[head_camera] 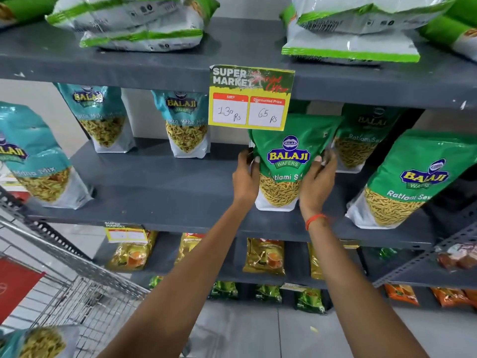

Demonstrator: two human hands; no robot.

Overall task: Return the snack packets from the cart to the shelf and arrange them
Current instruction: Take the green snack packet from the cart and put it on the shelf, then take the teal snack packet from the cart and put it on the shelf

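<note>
Nearest, the wire cart (85, 293) carries one teal snack packet (38, 342), cut off by the frame's bottom edge. Farther out, the left hand (245, 177) and right hand (318, 182) clasp the sides of a green Ratlami Sev packet (286, 161) standing on the grey shelf (160, 192); a price tag (251, 98) covers its top.

Three green Balaji packets (287, 161), four teal packets (184, 125), two hands (246, 177), two price signs (251, 98)

Ratlami packet (286, 161) standing on middle shelf (165, 192) between both hands | price tag (251, 98) hanging above it | cart (64, 288) sitting lower left, holding one packet (38, 342)
</note>
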